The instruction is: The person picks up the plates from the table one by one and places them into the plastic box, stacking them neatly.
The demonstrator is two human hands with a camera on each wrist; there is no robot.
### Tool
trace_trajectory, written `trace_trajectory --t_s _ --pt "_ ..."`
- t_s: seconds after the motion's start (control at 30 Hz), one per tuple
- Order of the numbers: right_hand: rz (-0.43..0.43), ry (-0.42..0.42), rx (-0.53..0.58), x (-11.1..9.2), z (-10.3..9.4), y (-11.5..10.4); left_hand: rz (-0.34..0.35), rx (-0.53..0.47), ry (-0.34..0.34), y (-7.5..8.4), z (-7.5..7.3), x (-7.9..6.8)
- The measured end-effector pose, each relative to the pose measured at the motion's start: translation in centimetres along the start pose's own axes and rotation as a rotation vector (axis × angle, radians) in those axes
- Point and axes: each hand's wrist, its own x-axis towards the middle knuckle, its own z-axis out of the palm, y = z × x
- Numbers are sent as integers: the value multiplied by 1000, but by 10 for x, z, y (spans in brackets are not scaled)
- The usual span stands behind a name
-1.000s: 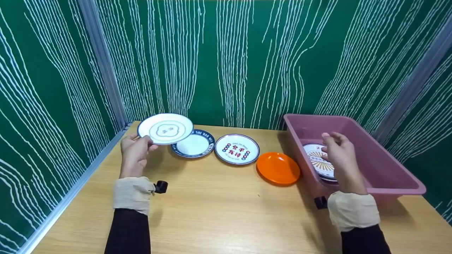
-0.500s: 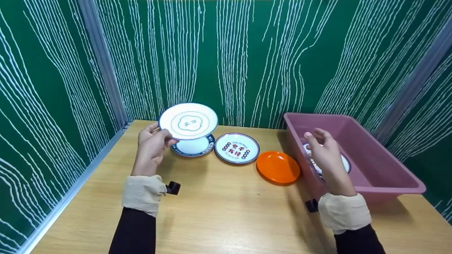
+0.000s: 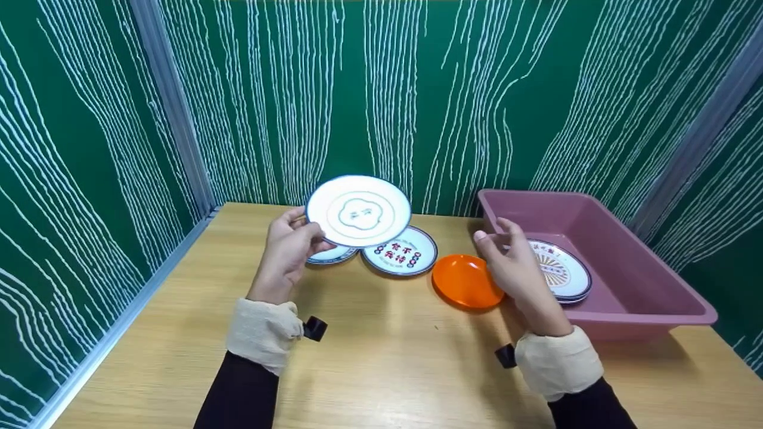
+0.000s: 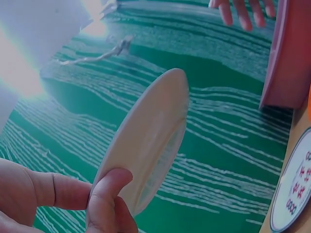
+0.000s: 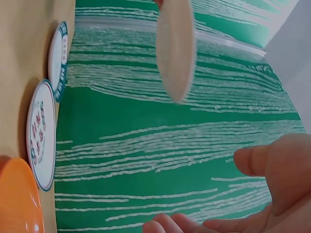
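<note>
My left hand (image 3: 289, 253) pinches the near left rim of a white plate (image 3: 359, 211) with a thin blue edge and a pale cloud-shaped design. That plate is raised over the table; the left wrist view shows its pale underside, fingers curled beneath the rim. Below it lie a blue-rimmed plate (image 3: 334, 255), mostly covered, and a plate with red characters (image 3: 400, 257). My right hand (image 3: 518, 268) holds nothing, its thumb and fingers spread apart, in front of the pink tub's left wall. Just left of it an orange plate (image 3: 467, 283) rests on the table.
The deep pink tub (image 3: 647, 271) stands on the right side of the wooden table (image 3: 381, 369). Inside it several white plates (image 3: 563, 271) are stacked, the top one with golden rays. Green panels (image 3: 465, 101) with white wavy lines close off the back and sides.
The left hand has carried the cloud-design plate rightward, from beside the blue-rimmed plate to over the red-character plate. The right hand has moved left, from above the tub toward the orange plate.
</note>
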Motion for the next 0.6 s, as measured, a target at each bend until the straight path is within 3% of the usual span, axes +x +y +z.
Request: trace_trajectory --t_s 0.13,0.3,0.6 --pt "-45 -24 8 -3 11 -2 7 2 -44 -1 12 -8" --pt "-45 -54 106 -9 22 -7 -18 26 -73 -2 23 -16" --pt "53 -119 446 -18 31 -15 -35 55 -104 -6 43 -29"
